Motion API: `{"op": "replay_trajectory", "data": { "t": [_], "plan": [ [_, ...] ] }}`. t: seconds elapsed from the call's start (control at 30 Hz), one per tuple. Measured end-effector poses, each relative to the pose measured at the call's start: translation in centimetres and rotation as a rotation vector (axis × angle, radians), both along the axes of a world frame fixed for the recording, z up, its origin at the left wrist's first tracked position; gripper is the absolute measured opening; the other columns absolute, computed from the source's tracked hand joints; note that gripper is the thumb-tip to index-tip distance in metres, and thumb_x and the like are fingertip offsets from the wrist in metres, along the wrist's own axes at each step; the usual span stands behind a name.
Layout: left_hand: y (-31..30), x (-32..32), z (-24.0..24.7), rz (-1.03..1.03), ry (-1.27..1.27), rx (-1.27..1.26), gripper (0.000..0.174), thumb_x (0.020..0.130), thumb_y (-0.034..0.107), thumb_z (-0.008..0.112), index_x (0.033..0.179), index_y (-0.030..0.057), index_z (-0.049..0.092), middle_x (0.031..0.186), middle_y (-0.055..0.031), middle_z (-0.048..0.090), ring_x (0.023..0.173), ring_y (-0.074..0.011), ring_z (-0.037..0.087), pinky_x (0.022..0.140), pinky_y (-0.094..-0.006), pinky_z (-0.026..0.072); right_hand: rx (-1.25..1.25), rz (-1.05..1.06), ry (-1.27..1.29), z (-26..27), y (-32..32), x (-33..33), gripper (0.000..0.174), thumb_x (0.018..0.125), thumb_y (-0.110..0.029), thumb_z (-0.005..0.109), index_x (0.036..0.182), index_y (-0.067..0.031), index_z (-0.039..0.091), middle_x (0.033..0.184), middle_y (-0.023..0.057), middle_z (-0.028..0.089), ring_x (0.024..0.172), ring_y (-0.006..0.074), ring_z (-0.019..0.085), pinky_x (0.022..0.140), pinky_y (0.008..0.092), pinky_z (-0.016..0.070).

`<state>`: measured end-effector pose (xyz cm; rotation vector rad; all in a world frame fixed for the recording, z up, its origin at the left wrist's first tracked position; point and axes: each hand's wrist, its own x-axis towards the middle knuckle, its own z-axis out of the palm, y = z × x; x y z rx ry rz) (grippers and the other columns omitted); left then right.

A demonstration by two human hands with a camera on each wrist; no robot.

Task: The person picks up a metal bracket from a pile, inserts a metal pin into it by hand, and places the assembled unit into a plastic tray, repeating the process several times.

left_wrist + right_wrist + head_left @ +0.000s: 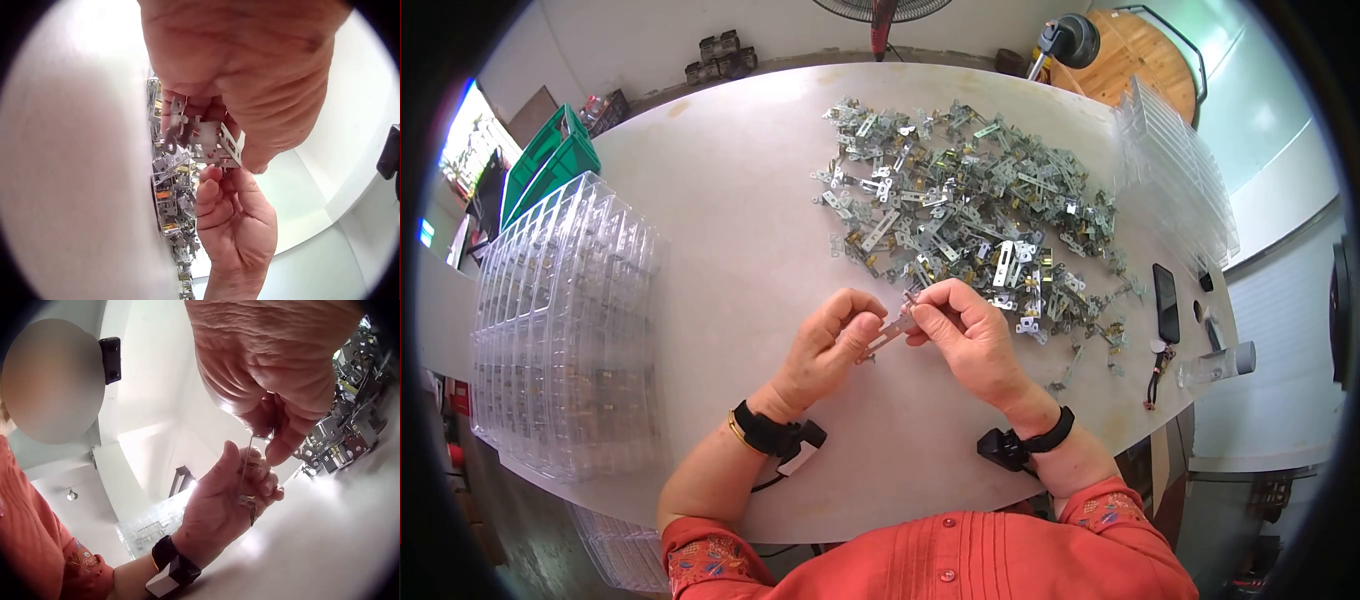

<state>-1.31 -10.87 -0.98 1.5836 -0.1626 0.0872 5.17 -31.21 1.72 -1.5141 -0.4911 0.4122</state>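
Observation:
A slotted metal bracket (887, 335) is held between both hands above the table, near the front of the metal heap. The left hand (825, 345) grips its lower end with curled fingers. At its upper end the right hand (967, 335) pinches it between thumb and fingers. In the left wrist view the bracket (209, 142) shows a slotted plate and small fittings, with the right hand (237, 231) below it. The right wrist view shows the bracket (247, 465) edge-on, reaching from the right fingers to the left hand (215, 509).
A wide heap of metal brackets (960, 190) covers the table's back middle. Stacked clear plastic trays (565, 330) stand at left, more trays (1175, 165) at back right. A phone (1166, 303), a corded item (1158, 372) and a clear bottle (1212, 366) lie at the right edge.

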Motion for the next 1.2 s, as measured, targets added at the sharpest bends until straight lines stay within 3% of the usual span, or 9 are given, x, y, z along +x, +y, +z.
{"op": "replay_trajectory", "data": {
  "t": [0.07,0.13,0.37,0.47,0.53,0.73,1.0,1.07,1.2],
  "plan": [
    [0.7,0.5,-0.5,-0.092,0.131,-0.112,0.041,0.109,0.038,0.045,0.111,0.0010,0.062,0.094,-0.0021,0.062,0.088,-0.0108,0.057,0.078,-0.0275,0.0482,0.021,-0.028,-0.025,-0.1,-0.3,0.3,0.011,0.103,-0.013,0.061,0.104,-0.0021,0.061,0.091,0.0032,0.068,0.083,0.0099,0.067,0.076,0.0254,0.0562],
    [0.9,0.7,-0.6,-0.143,0.116,-0.125,0.044,0.109,0.040,0.044,0.114,0.0012,0.062,0.098,-0.0047,0.065,0.089,-0.0127,0.060,0.080,-0.0298,0.0504,0.008,-0.034,-0.010,-0.1,-0.6,0.6,0.012,0.104,-0.012,0.058,0.110,-0.0019,0.060,0.101,0.0053,0.070,0.088,0.0110,0.067,0.081,0.0280,0.0584],
    [1.2,0.6,-0.5,-0.321,0.276,-0.285,0.034,0.106,0.035,0.053,0.110,0.0023,0.063,0.101,-0.0077,0.067,0.088,-0.0154,0.064,0.082,-0.0311,0.0521,0.040,-0.024,0.010,-0.1,-0.8,0.8,0.012,0.104,-0.013,0.057,0.110,-0.0021,0.060,0.101,0.0048,0.069,0.090,0.0111,0.067,0.080,0.0282,0.0583],
    [1.2,0.8,-0.9,-0.303,0.244,-0.294,0.030,0.105,0.031,0.057,0.109,0.0023,0.064,0.103,-0.0080,0.067,0.088,-0.0156,0.064,0.082,-0.0319,0.0522,0.030,-0.080,-0.046,-0.1,-0.6,0.7,0.010,0.103,-0.012,0.060,0.106,-0.0022,0.060,0.087,0.0014,0.064,0.078,0.0084,0.064,0.071,0.0247,0.0562],
    [1.2,0.9,-1.1,-0.281,0.220,-0.299,0.028,0.104,0.029,0.058,0.108,0.0024,0.064,0.103,-0.0083,0.067,0.088,-0.0158,0.064,0.082,-0.0324,0.0522,-0.014,-0.196,-0.394,-0.6,-0.6,0.9,0.009,0.102,-0.011,0.061,0.107,-0.0031,0.061,0.082,-0.0012,0.061,0.073,0.0057,0.058,0.064,0.0231,0.0507],
    [1.1,1.1,-1.3,-0.171,0.166,-0.475,0.019,0.101,0.020,0.064,0.108,0.0015,0.065,0.101,-0.0054,0.067,0.090,-0.0143,0.064,0.084,-0.0318,0.0530,-0.206,-0.081,-0.197,1.6,-0.6,-1.0,0.005,0.098,-0.008,0.065,0.102,-0.0050,0.063,0.070,-0.0032,0.056,0.063,0.0026,0.048,0.055,0.0221,0.0407],
    [1.1,1.2,-1.4,-0.149,0.162,-0.468,0.018,0.097,0.014,0.070,0.108,0.0009,0.064,0.101,-0.0049,0.066,0.091,-0.0144,0.064,0.086,-0.0309,0.0526,-0.321,-0.023,-0.247,1.4,-0.2,-1.4,0.007,0.097,-0.010,0.066,0.100,-0.0047,0.064,0.069,0.0043,0.060,0.059,0.0074,0.050,0.054,0.0271,0.0430],
    [1.1,1.1,-1.3,-0.155,0.166,-0.447,0.019,0.096,0.013,0.071,0.108,0.0009,0.063,0.102,-0.0048,0.066,0.092,-0.0140,0.064,0.086,-0.0305,0.0528,-0.263,-0.033,-0.268,1.2,0.0,-1.5,0.006,0.099,-0.009,0.065,0.100,-0.0033,0.064,0.067,-0.0061,0.054,0.059,0.0011,0.045,0.051,0.0220,0.0357],
    [0.9,1.1,-1.1,-0.160,0.175,-0.433,0.020,0.095,0.011,0.072,0.108,0.0014,0.060,0.103,-0.0063,0.066,0.092,-0.0159,0.065,0.087,-0.0320,0.0536,-0.252,-0.011,-0.234,0.7,0.4,-1.9,0.007,0.100,-0.010,0.064,0.100,-0.0027,0.064,0.069,-0.0032,0.059,0.060,0.0031,0.052,0.053,0.0220,0.0416]
  ]
}}
